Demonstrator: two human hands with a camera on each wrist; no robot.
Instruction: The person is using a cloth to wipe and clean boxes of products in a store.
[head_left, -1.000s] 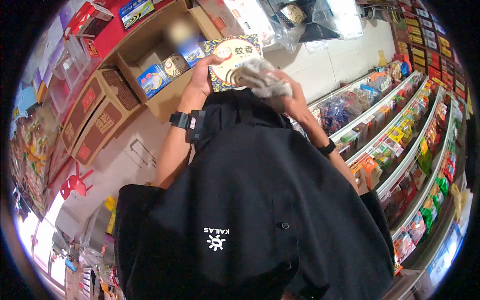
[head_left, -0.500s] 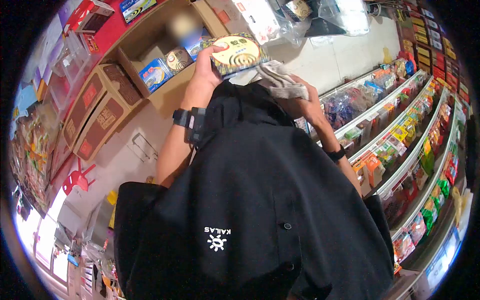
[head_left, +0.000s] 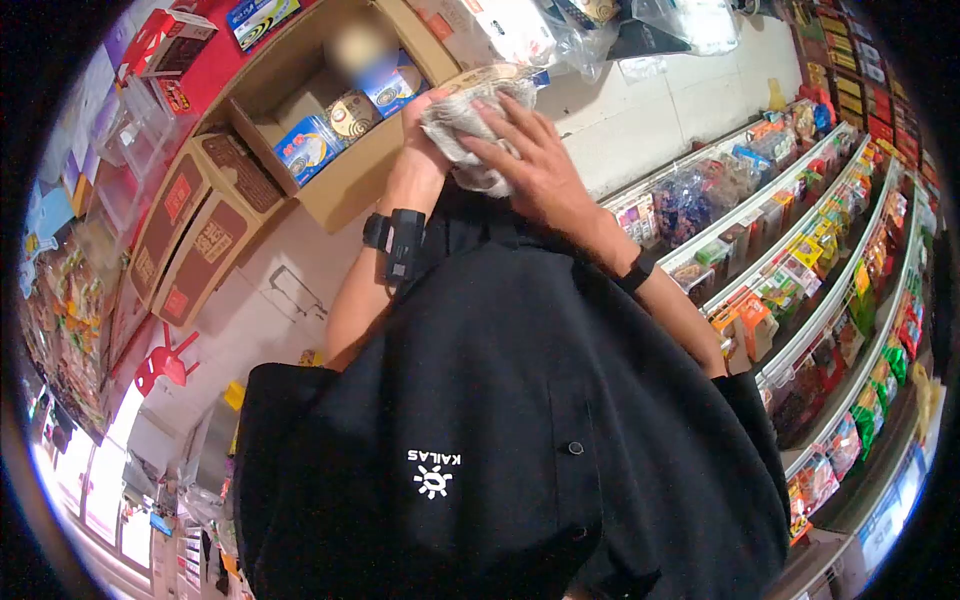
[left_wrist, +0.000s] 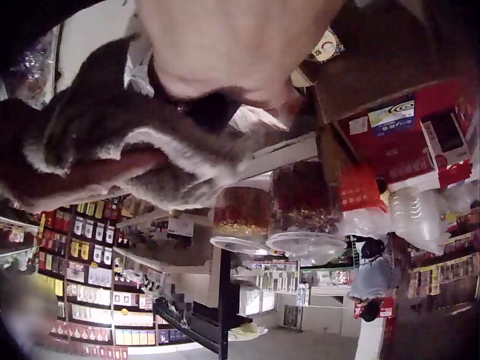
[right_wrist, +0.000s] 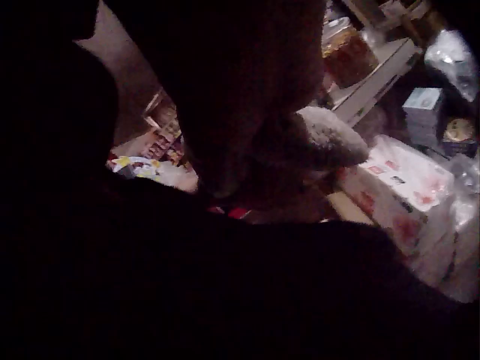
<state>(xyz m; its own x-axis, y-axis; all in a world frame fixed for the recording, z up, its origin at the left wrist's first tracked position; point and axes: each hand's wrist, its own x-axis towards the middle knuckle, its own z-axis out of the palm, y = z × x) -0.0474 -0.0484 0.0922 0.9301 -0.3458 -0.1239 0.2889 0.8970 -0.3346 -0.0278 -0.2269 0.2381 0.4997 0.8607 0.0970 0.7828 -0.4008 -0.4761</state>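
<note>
Head view: the right grip [head_left: 545,168] presses grey cloth [head_left: 455,128] against a box [head_left: 502,75].

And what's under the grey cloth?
A patterned box peeks out past the cloth; only a strip shows. The cloth and right hand hide the rest.

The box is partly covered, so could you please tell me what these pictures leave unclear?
Head view: the box, mostly covered by the cloth and right hand.
Head view: the left hand, its fingertips hidden by cloth and box.
Head view: something at the open carton, behind a blurred patch.
Right wrist view: the right hand's outline, lost in darkness.
</note>
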